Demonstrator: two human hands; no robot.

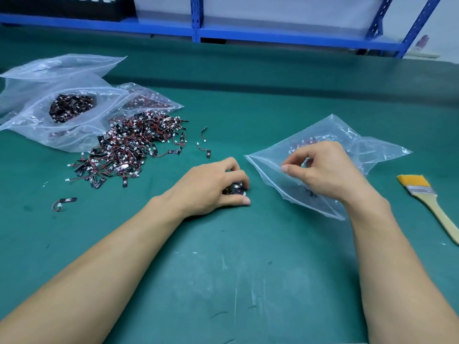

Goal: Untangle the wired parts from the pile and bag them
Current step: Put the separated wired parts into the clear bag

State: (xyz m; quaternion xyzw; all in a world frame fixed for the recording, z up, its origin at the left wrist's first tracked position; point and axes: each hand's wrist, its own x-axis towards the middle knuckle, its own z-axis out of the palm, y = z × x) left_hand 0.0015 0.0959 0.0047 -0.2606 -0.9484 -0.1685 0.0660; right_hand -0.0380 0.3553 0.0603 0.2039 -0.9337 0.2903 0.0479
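On the green table (248, 269) the left hand (216, 187) rests near the middle, its fingers curled around a small bunch of wired parts (234, 189), black pieces with thin red and black wires; the bunch sits under the fingers and touches the table. Just beside it, to the right, lies a clear bag (367, 155). Its long axis goes slanted from the middle of the table toward the far right edge, and its open edge is turned toward the left hand. The right hand (323, 167) is above this bag and pinches the upper sheet near the opening, holding it a little raised; some parts are already visible inside, through the plastic. The pile (134, 150) of tangled parts spreads on the left half of the table, and its long axis goes from the near left toward the far right. A few single parts (206, 151) lie just beside its right side, and one part (65, 201) lies apart, nearer to the front edge. Behind the pile, at the far left corner, there are big clear bags (62, 108) with more parts inside. A brush (427, 202) with a wooden handle lies at the right edge, bristles pointing away from the person. A blue shelf (196, 21) stands behind the table.
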